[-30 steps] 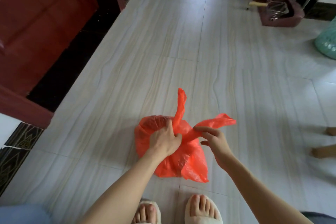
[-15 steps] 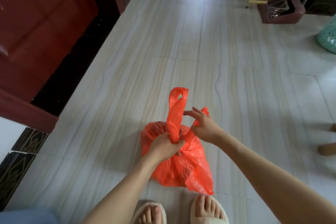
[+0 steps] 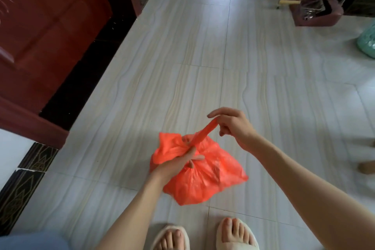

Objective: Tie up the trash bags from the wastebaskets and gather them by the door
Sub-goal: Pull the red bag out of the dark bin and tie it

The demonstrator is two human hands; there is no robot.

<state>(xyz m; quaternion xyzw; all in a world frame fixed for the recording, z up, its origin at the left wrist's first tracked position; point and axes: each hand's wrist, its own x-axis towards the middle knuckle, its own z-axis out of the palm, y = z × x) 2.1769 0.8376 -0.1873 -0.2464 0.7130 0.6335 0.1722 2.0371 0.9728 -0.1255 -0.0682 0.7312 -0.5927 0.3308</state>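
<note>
The right hand (image 3: 233, 126) has pulled one handle (image 3: 205, 133) of the orange bag (image 3: 203, 180) taut rightward, fingers pinching it; the left hand (image 3: 178, 164) grips the neck, tightening the knot

tiled floor (image 3: 203, 46), orange bag (image 3: 203, 184), dustpan (image 3: 316, 14)

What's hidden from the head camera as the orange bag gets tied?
- Bag contents: the orange bag is opaque.
- Knot state: left hand covers the neck.
- Right hand pulls one handle; the other handle is not visible.
- Teal object: cut by right edge.
</note>
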